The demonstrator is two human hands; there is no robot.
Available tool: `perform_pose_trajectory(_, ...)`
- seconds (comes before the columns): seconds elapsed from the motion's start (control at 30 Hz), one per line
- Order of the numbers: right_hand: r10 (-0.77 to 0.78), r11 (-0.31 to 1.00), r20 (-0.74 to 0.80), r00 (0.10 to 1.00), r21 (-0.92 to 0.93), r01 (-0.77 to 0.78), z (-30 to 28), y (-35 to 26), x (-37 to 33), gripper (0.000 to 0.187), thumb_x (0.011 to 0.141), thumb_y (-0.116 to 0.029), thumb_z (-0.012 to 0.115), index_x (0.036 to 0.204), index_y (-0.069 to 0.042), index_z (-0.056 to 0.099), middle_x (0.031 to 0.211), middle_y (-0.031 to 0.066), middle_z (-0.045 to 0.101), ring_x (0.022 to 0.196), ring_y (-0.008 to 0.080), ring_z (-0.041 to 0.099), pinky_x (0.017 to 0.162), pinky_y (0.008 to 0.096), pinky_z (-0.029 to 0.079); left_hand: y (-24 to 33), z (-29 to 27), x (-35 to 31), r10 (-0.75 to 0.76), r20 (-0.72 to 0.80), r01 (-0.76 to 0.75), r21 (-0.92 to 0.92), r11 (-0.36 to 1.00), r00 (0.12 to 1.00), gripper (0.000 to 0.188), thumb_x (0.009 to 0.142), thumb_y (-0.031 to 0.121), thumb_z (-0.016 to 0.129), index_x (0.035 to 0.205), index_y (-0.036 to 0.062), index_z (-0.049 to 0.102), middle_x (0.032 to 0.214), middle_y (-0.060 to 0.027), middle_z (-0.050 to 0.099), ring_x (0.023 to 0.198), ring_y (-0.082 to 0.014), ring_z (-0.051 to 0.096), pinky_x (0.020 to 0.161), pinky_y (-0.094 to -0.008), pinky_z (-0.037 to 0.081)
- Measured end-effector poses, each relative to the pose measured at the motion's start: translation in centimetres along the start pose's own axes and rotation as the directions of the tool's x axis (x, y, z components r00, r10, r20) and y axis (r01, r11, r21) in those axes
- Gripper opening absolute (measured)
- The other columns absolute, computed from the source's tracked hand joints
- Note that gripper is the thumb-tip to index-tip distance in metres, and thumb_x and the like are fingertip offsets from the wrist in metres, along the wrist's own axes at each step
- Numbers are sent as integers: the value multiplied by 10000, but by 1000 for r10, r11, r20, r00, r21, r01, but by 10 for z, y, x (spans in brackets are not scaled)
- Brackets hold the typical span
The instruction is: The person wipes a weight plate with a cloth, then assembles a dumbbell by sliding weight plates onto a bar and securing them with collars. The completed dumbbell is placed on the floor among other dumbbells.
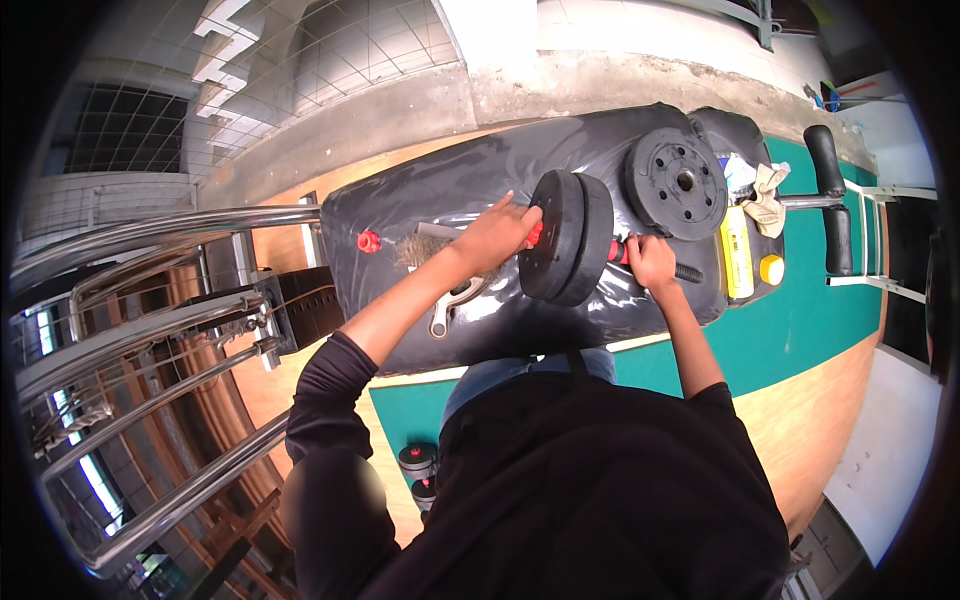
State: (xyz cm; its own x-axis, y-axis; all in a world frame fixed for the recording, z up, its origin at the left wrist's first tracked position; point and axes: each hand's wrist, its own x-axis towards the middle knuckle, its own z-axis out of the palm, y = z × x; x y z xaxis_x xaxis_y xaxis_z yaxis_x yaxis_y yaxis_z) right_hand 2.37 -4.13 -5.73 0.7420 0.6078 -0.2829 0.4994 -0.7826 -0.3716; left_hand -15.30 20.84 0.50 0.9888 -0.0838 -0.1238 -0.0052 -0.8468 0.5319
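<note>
A dumbbell stands on the black plastic-covered bench (pixel 400 190), with two black weight plates (pixel 565 238) side by side on its bar. My left hand (pixel 500 235) is closed on the red collar nut (pixel 535 227) at the left face of the plates. My right hand (pixel 652 262) wraps round the red grip of the dumbbell bar (pixel 690 272); the bar's black threaded end pokes out beyond it. Under my left forearm lie a bristle brush (pixel 415 251), partly hidden, and a metal wrench-like tool (pixel 440 322). Another red collar nut (pixel 369 241) rests farther left.
A single large black plate (pixel 676 183) lies flat at the bench's far right. Beside it are a yellow bottle (pixel 737 250), a yellow cap (pixel 771 269) and a crumpled beige cloth (pixel 767 200). Chrome machine rails (pixel 170 235) stand at left; smaller dumbbells (pixel 418 460) sit on the floor.
</note>
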Motion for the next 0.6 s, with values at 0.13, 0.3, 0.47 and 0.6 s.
perform_pose_trajectory(0.13, -7, 1000, 4, 1000, 1, 7, -2, -1, 1, 462, 878, -392, 456, 715, -19, 675, 681, 237, 620, 726, 421, 614, 715, 491, 474, -5, 6, -1, 99, -11, -95, 162, 982, 995, 190, 842, 92, 536, 1008, 33, 463, 954, -143, 553, 1008, -305, 545, 1097, -469, 278)
perform_pose_trajectory(0.3, -17, 1000, 4, 1000, -6, 17, -1, 1, 3, 473, 879, -388, 455, 701, -1, 662, 681, 244, 617, 728, 425, 612, 719, 494, 472, -16, 11, -2, 293, -42, -259, 358, 897, 955, 146, 836, 61, 491, 980, 40, 495, 1010, -123, 542, 1017, -275, 540, 1112, -438, 280)
perform_pose_trajectory(0.47, -26, 1000, -8, 1000, -8, 26, -3, -2, 2, 484, 883, -382, 446, 687, 11, 650, 677, 250, 611, 720, 430, 609, 716, 498, 470, -28, 16, -2, 391, -94, -319, 421, 849, 916, 137, 847, 92, 492, 979, 55, 501, 1052, -101, 542, 1034, -251, 537, 1116, -429, 279)
perform_pose_trajectory(0.6, -37, 999, -12, 999, -10, 37, -2, -1, -2, 471, 900, -381, 434, 688, -23, 655, 677, 234, 613, 710, 418, 609, 700, 493, 473, -24, 19, -2, 228, -140, -190, 242, 951, 964, 231, 835, 168, 555, 1032, 60, 498, 1115, -86, 539, 1091, -241, 518, 1106, -434, 278)
